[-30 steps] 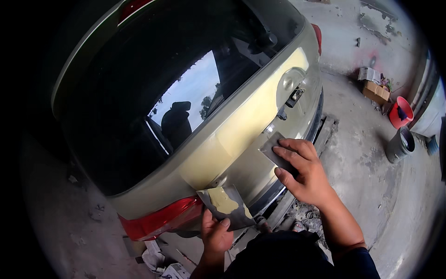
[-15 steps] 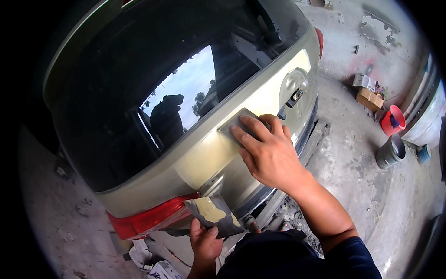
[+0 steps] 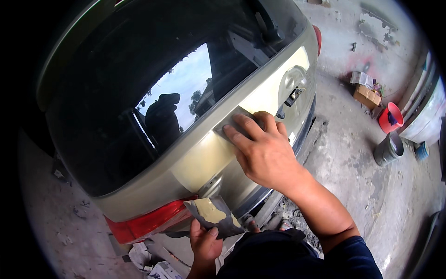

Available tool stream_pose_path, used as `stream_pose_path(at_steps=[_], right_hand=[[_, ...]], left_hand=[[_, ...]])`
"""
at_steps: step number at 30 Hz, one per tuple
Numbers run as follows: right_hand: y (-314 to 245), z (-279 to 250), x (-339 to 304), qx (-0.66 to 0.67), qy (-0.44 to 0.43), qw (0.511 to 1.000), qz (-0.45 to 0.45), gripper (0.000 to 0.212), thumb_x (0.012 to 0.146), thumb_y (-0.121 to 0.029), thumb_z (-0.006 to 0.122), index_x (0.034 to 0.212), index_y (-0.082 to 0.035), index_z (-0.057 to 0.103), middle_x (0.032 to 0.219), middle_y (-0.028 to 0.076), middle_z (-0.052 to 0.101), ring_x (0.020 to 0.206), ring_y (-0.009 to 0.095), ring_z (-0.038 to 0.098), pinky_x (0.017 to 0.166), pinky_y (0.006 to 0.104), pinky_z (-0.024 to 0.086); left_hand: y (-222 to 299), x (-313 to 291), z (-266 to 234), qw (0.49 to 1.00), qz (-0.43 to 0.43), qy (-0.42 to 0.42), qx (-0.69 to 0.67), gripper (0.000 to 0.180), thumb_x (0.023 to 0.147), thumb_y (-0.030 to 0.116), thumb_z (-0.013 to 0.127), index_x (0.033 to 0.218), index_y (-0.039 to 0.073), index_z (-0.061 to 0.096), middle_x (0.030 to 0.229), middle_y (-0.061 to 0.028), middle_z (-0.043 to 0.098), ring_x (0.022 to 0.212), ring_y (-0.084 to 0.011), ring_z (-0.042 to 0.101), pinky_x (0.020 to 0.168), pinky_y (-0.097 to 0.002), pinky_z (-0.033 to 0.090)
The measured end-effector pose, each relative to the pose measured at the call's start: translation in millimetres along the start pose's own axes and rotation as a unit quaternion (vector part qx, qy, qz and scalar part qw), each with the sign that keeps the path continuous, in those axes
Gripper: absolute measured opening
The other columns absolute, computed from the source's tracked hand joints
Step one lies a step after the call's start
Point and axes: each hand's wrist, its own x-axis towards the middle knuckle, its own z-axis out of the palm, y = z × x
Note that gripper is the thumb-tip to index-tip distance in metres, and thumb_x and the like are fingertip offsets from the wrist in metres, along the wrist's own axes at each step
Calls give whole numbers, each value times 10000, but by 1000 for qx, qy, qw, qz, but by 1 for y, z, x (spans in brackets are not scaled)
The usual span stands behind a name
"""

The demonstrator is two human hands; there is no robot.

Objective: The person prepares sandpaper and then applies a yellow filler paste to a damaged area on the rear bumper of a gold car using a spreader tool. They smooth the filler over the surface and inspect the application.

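Observation:
A putty spreader (image 3: 233, 119), flat and dark grey, lies under the fingers of my right hand (image 3: 265, 151). It presses against the car's tailgate (image 3: 200, 162), just below the rear window, where pale yellow filler covers the gold-beige panel. Low on the left, my left hand (image 3: 206, 241) grips a dark grey mixing plate (image 3: 227, 225) by its near edge, thumb on top. A patch of creamy yellow putty (image 3: 210, 210) is spread over the plate. The red tail light (image 3: 148, 221) sits just left of this plate, and I cannot tell whether they touch.
The dark rear window (image 3: 116, 107) fills the upper left, with a wiper (image 3: 269, 28) on it. On the concrete floor at right stand a red bucket (image 3: 391, 117), a grey bucket (image 3: 389, 149), a small blue pail (image 3: 422, 151) and a cardboard box (image 3: 368, 96).
My right hand and the spreader have slid slightly left along the panel. My left hand keeps the plate in nearly the same place, while the view has shifted a little.

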Motion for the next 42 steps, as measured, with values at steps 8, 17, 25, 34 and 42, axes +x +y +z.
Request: stream_pose_path(at_steps=[8, 17, 25, 34, 42], right_hand=[[2, -2, -8, -9, -10, 1000, -12, 400, 780, -129, 642, 1180, -113, 631, 1219, 68, 551, 1058, 329, 509, 773, 437, 433], [-2, 10, -6, -13, 4, 1000, -16, 397, 791, -182, 612, 1172, -74, 641, 1232, 107, 555, 1088, 365, 480, 800, 444, 422], [-1, 0, -4, 4, 5, 1000, -9, 415, 767, -139, 630, 1179, -89, 629, 1234, 87, 540, 1075, 355, 491, 780, 436, 424], [0, 12, -17, 13, -7, 1000, -7, 435, 757, -115, 646, 1192, -99, 620, 1240, 78, 531, 1066, 358, 493, 794, 433, 418], [7, 37, -50, 56, 10, 998, 3, 478, 738, -114, 678, 1211, -105, 614, 1286, 88, 512, 1112, 388, 467, 847, 462, 405]], left_hand=[[-4, 5, 3, 1000, 5, 2, -2, 639, 775, -23, 532, 1395, -28, 378, 1316, -153, 524, 1216, -271, 514, 1053, -424, 390], [-6, 5, 1, 1000, 10, 11, 7, 638, 774, -25, 538, 1393, -23, 381, 1309, -152, 527, 1213, -267, 516, 1046, -425, 398], [-3, 10, -2, 1000, 27, -12, 2, 623, 787, -56, 519, 1394, -15, 384, 1318, -153, 524, 1222, -271, 514, 1055, -433, 395], [-4, 13, -5, 999, 41, -6, 7, 626, 797, -50, 529, 1404, -13, 380, 1337, -152, 519, 1220, -269, 520, 1060, -421, 399], [0, 17, -6, 998, 55, -9, 15, 647, 783, -44, 525, 1411, -10, 372, 1345, -150, 517, 1238, -274, 510, 1083, -426, 378]])
